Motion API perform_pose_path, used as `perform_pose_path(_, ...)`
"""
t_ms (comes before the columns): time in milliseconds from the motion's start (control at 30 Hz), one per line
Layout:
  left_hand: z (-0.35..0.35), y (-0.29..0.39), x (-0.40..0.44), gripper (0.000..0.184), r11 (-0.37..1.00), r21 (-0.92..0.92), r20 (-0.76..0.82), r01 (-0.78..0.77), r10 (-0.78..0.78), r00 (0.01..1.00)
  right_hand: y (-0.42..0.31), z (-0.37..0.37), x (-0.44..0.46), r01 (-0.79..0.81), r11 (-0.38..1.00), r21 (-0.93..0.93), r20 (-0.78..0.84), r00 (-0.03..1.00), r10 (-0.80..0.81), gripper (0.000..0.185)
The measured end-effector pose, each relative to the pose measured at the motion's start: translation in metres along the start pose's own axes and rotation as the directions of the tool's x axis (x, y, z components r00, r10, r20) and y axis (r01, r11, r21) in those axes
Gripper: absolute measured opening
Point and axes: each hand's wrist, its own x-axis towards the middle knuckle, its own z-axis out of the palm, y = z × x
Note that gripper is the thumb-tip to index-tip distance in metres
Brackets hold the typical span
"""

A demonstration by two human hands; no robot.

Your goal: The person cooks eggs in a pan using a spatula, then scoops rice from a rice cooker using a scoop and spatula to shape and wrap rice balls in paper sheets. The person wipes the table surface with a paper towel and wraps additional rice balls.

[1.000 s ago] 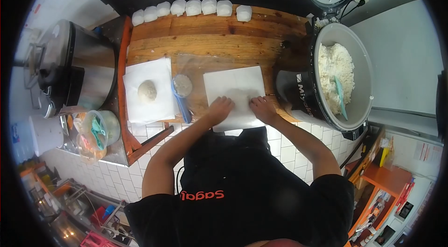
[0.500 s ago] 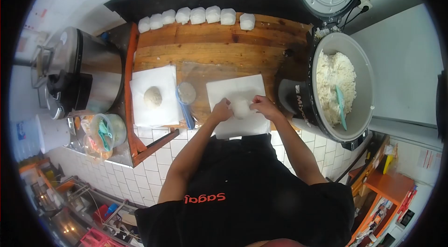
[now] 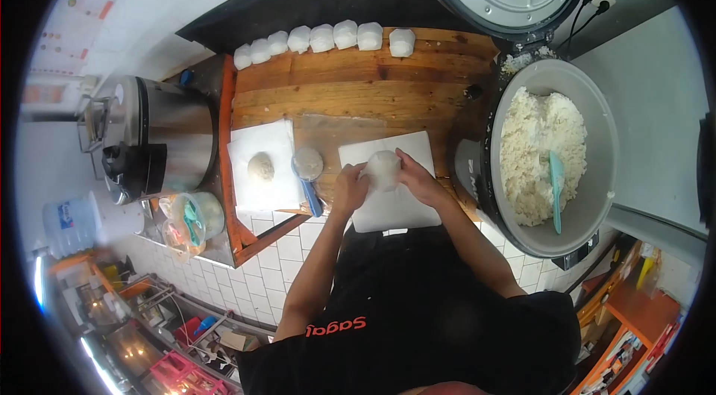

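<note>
Between my two hands is a rice parcel (image 3: 383,169), a rounded white lump in pale wrapping paper. My left hand (image 3: 352,187) closes on its left side, and my right hand (image 3: 418,177) grips its right side. Under them lies a stack of white paper sheets (image 3: 403,214) at the table's front edge. Left of my left hand rests a round scoop (image 3: 307,164) with a blue handle. Farther left, a mound of rice (image 3: 260,167) sits on another stack of white paper (image 3: 250,191).
Several wrapped parcels (image 3: 322,38) line the back of the wooden table (image 3: 335,89). On the right stands an open rice cooker (image 3: 603,164) with rice (image 3: 533,149) and a turquoise paddle (image 3: 556,193). A steel pot (image 3: 179,126) and a plastic tub (image 3: 212,216) stand at left.
The paper around the rice has been gathered into a rounder lump. My hands have moved from pinching its edges to cupping its sides. The camera view has shifted.
</note>
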Motion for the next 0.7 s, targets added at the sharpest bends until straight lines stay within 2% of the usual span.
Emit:
perform_pose_path(100,-0.012,0.025,0.007,0.032,0.978,-0.206,0.221,0.034,0.013,0.975,-0.026,0.002,0.000,0.108,0.919,-0.378,0.140,0.988,-0.058,0.049)
perform_pose_path(200,-0.026,0.039,0.025,0.029,0.810,-0.530,0.472,0.252,0.034,0.881,-0.044,-0.007,0.003,-0.109,0.984,-0.143,0.274,0.951,0.145,0.055)
perform_pose_path(233,-0.025,0.040,0.036,0.031,0.822,-0.523,0.467,0.224,0.057,0.882,-0.041,-0.010,0.005,-0.117,0.993,0.024,0.328,0.939,0.103,0.053)
perform_pose_path(300,-0.013,0.039,0.063,0.035,0.843,-0.513,0.464,0.165,0.110,0.879,-0.034,-0.014,0.007,-0.142,0.927,0.348,0.403,0.915,-0.011,0.049)
perform_pose_path(333,0.008,0.016,0.085,0.053,0.927,-0.375,0.389,-0.007,0.164,0.906,-0.034,-0.014,0.012,-0.088,0.926,0.368,0.338,0.940,-0.045,0.050)
perform_pose_path(400,0.040,-0.004,0.131,0.071,0.950,-0.293,0.334,-0.104,0.204,0.920,-0.047,-0.008,0.022,0.016,0.919,0.394,0.202,0.974,-0.104,0.054)
perform_pose_path(433,0.040,0.006,0.154,0.076,0.964,-0.192,0.300,-0.185,0.237,0.924,-0.055,-0.009,0.034,0.109,0.962,0.249,0.040,0.992,-0.123,0.056)
perform_pose_path(467,0.034,0.024,0.177,0.081,0.962,-0.089,0.265,-0.258,0.273,0.925,-0.085,-0.002,0.041,0.092,0.994,0.057,-0.149,0.985,-0.082,0.058)
perform_pose_path(500,0.023,0.041,0.199,0.077,0.931,0.091,0.240,-0.355,0.325,0.915,-0.112,0.006,0.053,0.023,0.991,-0.129,-0.335,0.940,-0.065,0.062)
perform_pose_path(533,0.010,0.056,0.215,0.074,0.864,0.271,0.225,-0.424,0.372,0.901,-0.109,0.002,0.085,0.078,0.970,-0.229,-0.559,0.805,-0.197,0.070)
perform_pose_path(567,-0.001,0.066,0.224,0.070,0.893,0.187,0.160,-0.410,0.384,0.909,-0.102,-0.007,0.125,0.097,0.934,-0.342,-0.721,0.610,-0.328,0.079)
perform_pose_path(600,-0.013,0.074,0.228,0.065,0.916,0.104,0.091,-0.387,0.379,0.921,-0.106,-0.031,0.165,0.102,0.949,-0.299,-0.787,0.536,-0.306,0.090)
perform_pose_path(633,-0.027,0.076,0.228,0.061,0.932,0.023,0.019,-0.362,0.361,0.932,-0.121,-0.041,0.191,-0.095,0.867,-0.489,-0.836,0.334,-0.435,0.089)
perform_pose_path(667,-0.049,0.075,0.214,0.053,0.935,-0.036,-0.068,-0.352,0.349,0.935,-0.158,-0.020,0.195,0.020,0.885,-0.465,-0.825,0.353,-0.442,0.088)
perform_pose_path(700,-0.076,0.070,0.188,0.045,0.934,-0.089,-0.158,-0.346,0.329,0.931,-0.145,-0.064,0.247,0.085,0.853,-0.515,-0.805,0.294,-0.515,0.085)
